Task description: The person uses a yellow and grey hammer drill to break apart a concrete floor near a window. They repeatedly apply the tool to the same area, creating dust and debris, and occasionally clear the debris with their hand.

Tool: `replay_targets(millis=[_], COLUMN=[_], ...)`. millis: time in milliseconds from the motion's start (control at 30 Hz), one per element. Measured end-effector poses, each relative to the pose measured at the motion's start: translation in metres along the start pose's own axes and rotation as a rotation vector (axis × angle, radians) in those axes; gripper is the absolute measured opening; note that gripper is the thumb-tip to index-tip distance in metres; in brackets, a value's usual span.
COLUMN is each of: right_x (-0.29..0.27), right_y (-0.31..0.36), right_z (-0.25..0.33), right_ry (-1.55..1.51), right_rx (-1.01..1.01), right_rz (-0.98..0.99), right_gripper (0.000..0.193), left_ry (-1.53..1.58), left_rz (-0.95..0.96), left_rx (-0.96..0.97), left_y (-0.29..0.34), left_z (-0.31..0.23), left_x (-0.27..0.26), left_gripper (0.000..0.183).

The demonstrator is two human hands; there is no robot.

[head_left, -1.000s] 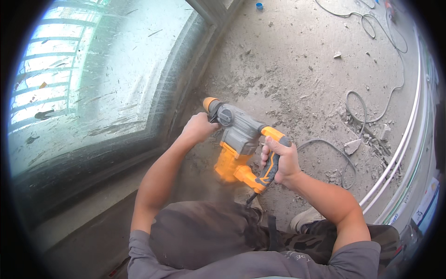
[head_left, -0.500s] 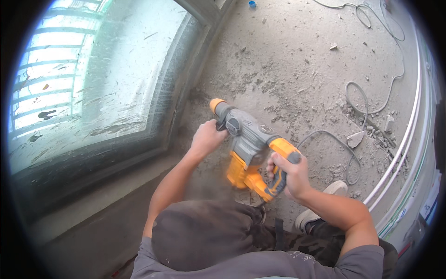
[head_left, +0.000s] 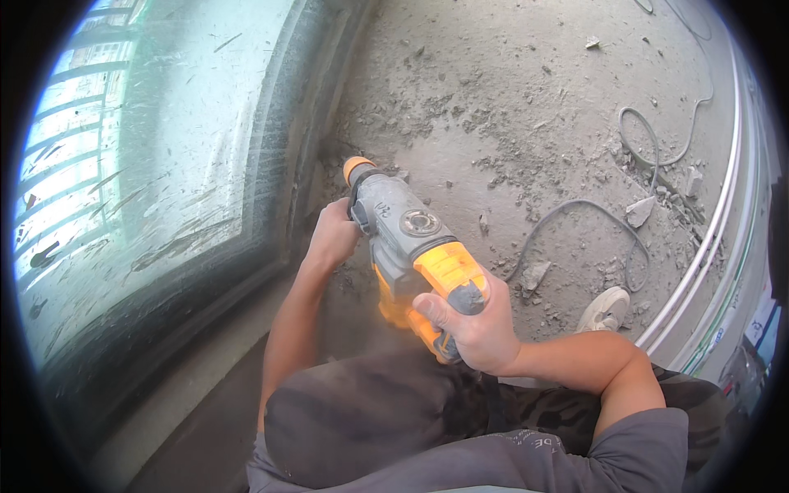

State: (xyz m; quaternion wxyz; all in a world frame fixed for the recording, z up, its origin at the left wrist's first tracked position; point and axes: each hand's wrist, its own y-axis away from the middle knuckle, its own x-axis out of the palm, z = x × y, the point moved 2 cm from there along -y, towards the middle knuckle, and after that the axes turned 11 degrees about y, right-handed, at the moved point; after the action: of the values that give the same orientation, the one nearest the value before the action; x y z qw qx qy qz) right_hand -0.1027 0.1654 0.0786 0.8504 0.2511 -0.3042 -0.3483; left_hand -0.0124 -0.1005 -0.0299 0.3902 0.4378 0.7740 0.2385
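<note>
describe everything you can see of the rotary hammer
The rotary hammer has a dusty, metallic-looking grey body, an orange front collar, a round dial on top and orange, plastic-looking housing with dark grip patches at the rear. It slants, its front toward the upper left, near the window frame. The left hand closes beside the front, apparently on a mostly hidden side handle; the right hand wraps the rear handle. Its lower orange part is blurred, and no bit can be made out.

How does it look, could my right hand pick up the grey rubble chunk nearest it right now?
Probably not as things stand: your right hand is wrapped around the rear of the orange-and-grey power tool. Nothing visible seems to block the way to the rubble chunk itself.
</note>
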Motion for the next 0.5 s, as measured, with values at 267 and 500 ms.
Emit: replay_targets(millis=[267,500], right_x=[-0.043,-0.112], right_y=[-0.017,-0.043], right_z=[-0.048,-0.081], right_ry=[-0.076,-0.286], right_rx=[-0.029,0.121], right_rz=[0.014,-0.048], right_gripper=[0.033,0.023], left_ry=[-0.351,-0.609], left_rz=[-0.069,-0.062], left_rx=[0.160,-0.015], left_y=[-0.011,0.006], left_z=[0.008,-0.041], left_x=[0.011,0.049], left_gripper=[0.045,0.056])
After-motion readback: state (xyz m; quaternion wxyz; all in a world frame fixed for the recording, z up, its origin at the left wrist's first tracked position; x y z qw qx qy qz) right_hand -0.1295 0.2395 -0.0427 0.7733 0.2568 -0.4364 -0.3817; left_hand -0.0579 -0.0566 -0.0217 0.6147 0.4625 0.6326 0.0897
